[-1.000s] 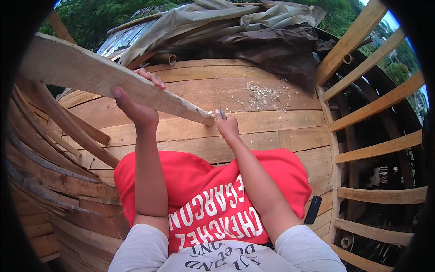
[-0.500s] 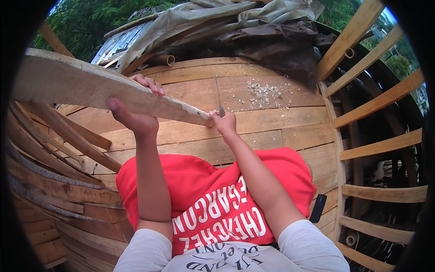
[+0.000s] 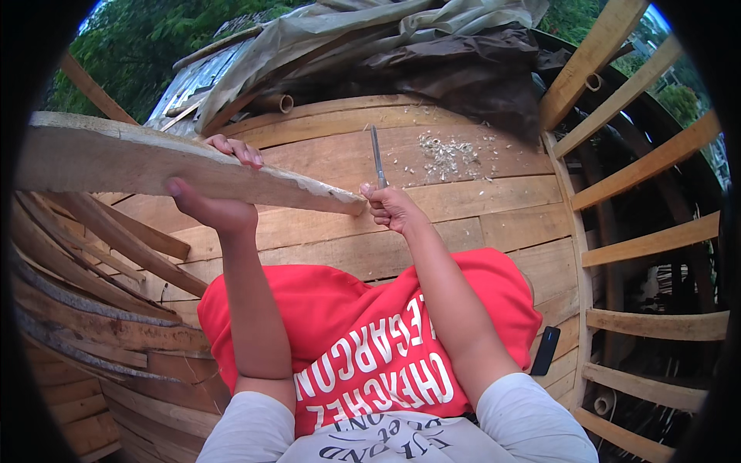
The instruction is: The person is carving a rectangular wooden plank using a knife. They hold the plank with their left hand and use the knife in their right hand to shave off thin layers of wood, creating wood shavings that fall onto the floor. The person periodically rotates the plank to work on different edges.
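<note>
A long, thick wooden plank [image 3: 131, 160] slants from the upper left down to a narrow end in front of me. My left hand [image 3: 222, 213] is clamped around it, thumb on the near face and fingers over the far top edge. Pale, rough cut marks run along the top edge toward the narrow end. In my right hand [image 3: 395, 208] is a long-bladed knife [image 3: 377, 156], its blade pointing away from me and tilted slightly left. That fist is closed on the handle, just right of the plank's narrow end.
Wood shavings [image 3: 448, 157] lie on the board floor [image 3: 509, 199] beyond the knife. A slatted wooden railing [image 3: 648, 245] runs along the right, near a dark phone-like object [image 3: 545, 351]. Stacked boards [image 3: 131, 328] fill the left. Tarps [image 3: 455, 65] drape across the back.
My right hand has shifted slightly right, and the knife has turned so its broad blade shows. The plank's far-left part and my left hand have moved a little left and down.
</note>
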Tool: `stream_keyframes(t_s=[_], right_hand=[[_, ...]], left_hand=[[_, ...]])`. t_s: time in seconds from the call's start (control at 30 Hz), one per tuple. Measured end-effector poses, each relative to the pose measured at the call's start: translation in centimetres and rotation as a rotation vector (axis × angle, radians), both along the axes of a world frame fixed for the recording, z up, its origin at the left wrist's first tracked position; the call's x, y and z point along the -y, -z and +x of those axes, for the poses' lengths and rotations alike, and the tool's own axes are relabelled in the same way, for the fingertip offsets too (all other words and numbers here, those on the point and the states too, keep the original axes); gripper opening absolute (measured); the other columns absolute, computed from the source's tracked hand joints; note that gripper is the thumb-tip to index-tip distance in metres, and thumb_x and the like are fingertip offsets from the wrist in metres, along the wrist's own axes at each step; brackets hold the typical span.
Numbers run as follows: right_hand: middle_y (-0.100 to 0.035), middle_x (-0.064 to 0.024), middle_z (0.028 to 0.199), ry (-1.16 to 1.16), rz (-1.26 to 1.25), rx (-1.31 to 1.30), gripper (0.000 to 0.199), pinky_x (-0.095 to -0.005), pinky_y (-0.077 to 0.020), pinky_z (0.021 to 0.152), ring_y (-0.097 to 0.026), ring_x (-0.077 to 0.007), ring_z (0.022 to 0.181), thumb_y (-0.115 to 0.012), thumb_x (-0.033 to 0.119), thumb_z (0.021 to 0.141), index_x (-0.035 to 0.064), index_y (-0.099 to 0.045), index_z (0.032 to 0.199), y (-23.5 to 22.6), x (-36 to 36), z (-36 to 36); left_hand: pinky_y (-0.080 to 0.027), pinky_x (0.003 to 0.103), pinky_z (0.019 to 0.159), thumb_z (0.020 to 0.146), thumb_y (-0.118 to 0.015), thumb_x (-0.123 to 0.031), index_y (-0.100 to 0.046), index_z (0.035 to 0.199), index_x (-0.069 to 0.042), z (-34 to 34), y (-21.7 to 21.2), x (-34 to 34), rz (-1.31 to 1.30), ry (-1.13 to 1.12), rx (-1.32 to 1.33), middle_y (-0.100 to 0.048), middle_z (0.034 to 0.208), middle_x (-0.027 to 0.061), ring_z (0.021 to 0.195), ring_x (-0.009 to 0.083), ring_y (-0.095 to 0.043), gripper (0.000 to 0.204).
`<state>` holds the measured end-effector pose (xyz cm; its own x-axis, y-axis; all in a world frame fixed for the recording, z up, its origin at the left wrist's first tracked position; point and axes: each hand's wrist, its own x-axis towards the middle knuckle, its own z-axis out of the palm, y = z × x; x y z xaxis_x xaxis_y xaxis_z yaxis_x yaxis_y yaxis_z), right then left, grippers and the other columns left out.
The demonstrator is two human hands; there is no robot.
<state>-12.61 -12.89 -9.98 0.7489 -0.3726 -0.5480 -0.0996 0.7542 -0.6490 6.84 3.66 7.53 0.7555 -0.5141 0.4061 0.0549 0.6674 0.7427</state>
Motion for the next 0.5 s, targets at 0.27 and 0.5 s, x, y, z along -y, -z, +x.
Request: stream_keyframes(t_s=[0.27, 0.5], right_hand=[[-0.032, 0.0095, 0.057, 0.265, -0.169, 0.146, 0.030, -0.0227, -0.0191, 0.038, -0.028, -0.0026, 0.043, -0.076, 0.031, 0.088, 0.0161, -0.051, 0.083, -3.5, 2.5, -2.5], [-0.054, -0.0051, 0.064, 0.247, -0.185, -0.351, 0.055, -0.0325, -0.0406, 0.043, -0.051, -0.0169, 0.048, -0.043, 0.057, 0.099, 0.0044, -0.059, 0.105, 0.5, 1.6, -1.7]], left_hand=[[-0.046, 0.035, 0.064, 0.075, -0.040, -0.090, -0.051, 0.088, -0.005, 0.7, 0.0, 0.1, -0.012, -0.002, 0.009, -0.050, 0.070, 0.0095, 0.065, 0.0221, -0.053, 0.087], [-0.046, 0.035, 0.064, 0.076, -0.040, -0.089, -0.051, 0.089, -0.003, 0.3, 0.0, 0.3, -0.026, 0.026, 0.014, -0.050, 0.071, 0.0106, 0.066, 0.0224, -0.054, 0.087]])
